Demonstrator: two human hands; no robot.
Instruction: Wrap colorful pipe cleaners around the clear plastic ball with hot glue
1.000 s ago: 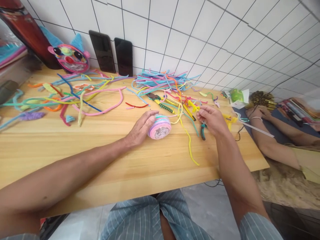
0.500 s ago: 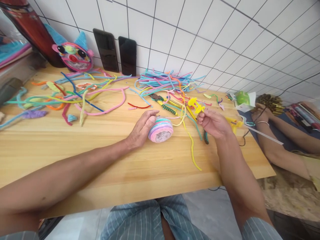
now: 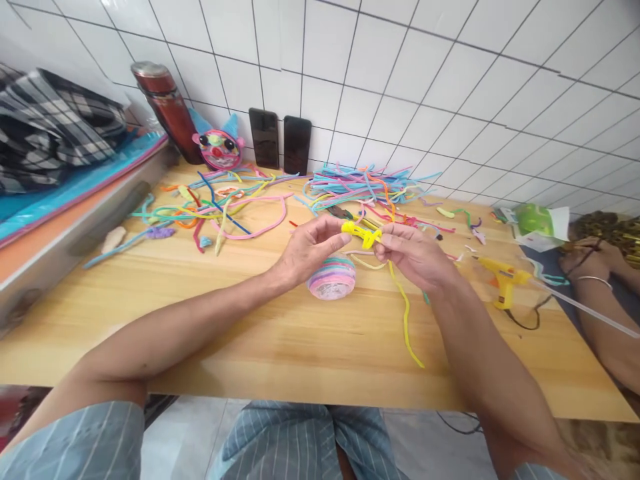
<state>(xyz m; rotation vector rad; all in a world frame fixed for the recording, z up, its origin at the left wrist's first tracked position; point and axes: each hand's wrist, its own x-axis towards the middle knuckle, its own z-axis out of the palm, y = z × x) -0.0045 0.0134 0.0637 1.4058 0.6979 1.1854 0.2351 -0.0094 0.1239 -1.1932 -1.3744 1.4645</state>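
Pinching opposite ends of a small, bent, bright-yellow fuzzy piece, the left hand and right hand now meet over the middle of the pale wooden counter. Half a second ago only the right hand gripped that piece, farther to the right, while the left hand rested at the side of the round, pastel-striped ball with a clear end. The left hand has since left that spot, and its thumb and fingers close on the piece's left end. The ball sits on the counter just below the 2 hands in the view; whether the left hand touches it cannot be told.

A long, wavy yellow fuzzy strand trails toward the counter's front edge. The yellow plastic glue gun, partly covered by the right hand before, now shows whole. The view has swung left, bringing in a black-and-white checked cloth and more of the tall, red metallic flask. 2 black phones lean against the white tiled wall, as before.
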